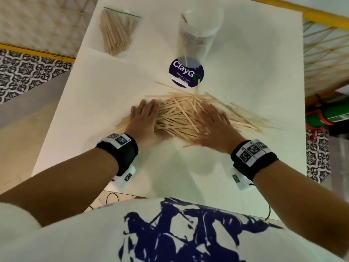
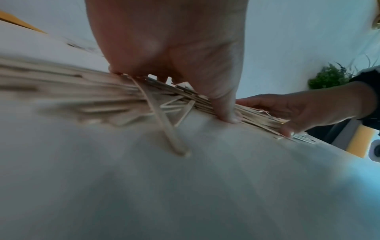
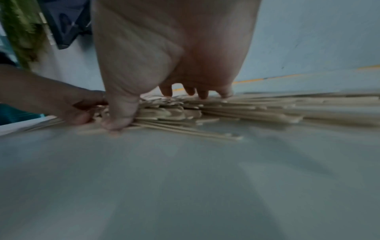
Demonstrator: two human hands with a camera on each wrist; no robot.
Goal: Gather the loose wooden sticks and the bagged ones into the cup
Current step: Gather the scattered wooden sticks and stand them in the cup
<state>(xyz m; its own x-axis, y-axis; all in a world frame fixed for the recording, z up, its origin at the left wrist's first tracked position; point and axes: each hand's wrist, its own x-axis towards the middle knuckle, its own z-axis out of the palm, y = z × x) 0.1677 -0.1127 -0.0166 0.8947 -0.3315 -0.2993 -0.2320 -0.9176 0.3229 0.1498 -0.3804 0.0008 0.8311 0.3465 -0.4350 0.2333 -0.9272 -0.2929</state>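
Observation:
A heap of loose wooden sticks lies mid-table. My left hand lies flat against the heap's left side with its fingers straight, and the thumb tip is down on the table at the near edge. My right hand presses flat on the right side, fingers spread over the sticks. Some sticks stay outside both hands. A tall clear cup stands behind the heap with a few sticks inside. A clear bag of sticks lies at the back left.
A round purple sticker sits on the white table between cup and heap. The table's left edge runs close past the bag. A green object lies off the right edge. Bare table stretches between the heap and my body.

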